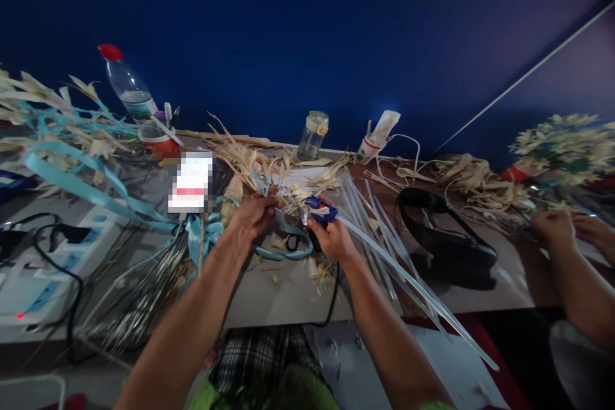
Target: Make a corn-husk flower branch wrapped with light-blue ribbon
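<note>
My right hand is wrapped around a blue hot glue gun whose nozzle end points left. A long translucent glue stick runs out of its back, down to the right. My left hand has its fingers pinched together just left of the glue gun. Light blue stems and pale dried husks stand right behind those fingers; which piece they grip is unclear. A loop of light blue ribbon lies on the table below both hands. More clear glue sticks lie right of the glue gun.
At left are a lit phone, a power strip, thin wires and a tilted bottle. A jar and a cup stand behind. A black headset-like strap lies right, near another person's hands.
</note>
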Action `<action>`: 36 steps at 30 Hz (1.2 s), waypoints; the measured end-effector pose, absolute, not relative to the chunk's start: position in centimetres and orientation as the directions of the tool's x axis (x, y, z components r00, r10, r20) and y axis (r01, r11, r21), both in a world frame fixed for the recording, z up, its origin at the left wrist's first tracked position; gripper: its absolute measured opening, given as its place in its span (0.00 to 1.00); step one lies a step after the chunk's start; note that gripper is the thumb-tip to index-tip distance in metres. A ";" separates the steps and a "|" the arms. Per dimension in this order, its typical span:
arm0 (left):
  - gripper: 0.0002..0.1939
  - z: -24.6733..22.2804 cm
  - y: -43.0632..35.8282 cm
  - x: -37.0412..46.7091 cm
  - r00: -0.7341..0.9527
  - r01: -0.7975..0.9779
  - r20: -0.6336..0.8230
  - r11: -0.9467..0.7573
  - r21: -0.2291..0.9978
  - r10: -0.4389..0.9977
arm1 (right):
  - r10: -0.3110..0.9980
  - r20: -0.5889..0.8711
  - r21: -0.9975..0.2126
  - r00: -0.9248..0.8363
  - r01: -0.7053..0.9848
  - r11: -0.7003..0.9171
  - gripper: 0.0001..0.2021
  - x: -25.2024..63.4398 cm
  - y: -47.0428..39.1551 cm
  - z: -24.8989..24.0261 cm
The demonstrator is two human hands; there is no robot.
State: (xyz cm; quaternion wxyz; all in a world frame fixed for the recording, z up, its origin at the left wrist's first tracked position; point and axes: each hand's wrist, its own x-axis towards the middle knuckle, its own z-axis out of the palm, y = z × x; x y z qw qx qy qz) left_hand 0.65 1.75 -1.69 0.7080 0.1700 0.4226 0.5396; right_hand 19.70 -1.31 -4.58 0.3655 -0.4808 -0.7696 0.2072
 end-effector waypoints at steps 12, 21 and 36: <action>0.12 -1.1 1.5 0.8 0.049 -0.623 -0.442 0.373 0.687 0.896 | 0.883 0.400 -0.668 -0.245 0.582 0.464 0.19 20.0 -0.9 -5.2; 0.13 -1.0 1.5 0.6 0.084 -0.636 -0.433 0.383 0.670 0.897 | 0.880 0.376 -0.654 -0.289 0.590 0.473 0.18 19.8 -1.0 -5.4; 0.12 -1.4 1.4 0.6 0.102 -0.634 -0.404 0.373 0.678 0.909 | 0.868 0.413 -0.649 -0.275 0.579 0.493 0.18 19.6 -1.3 -4.9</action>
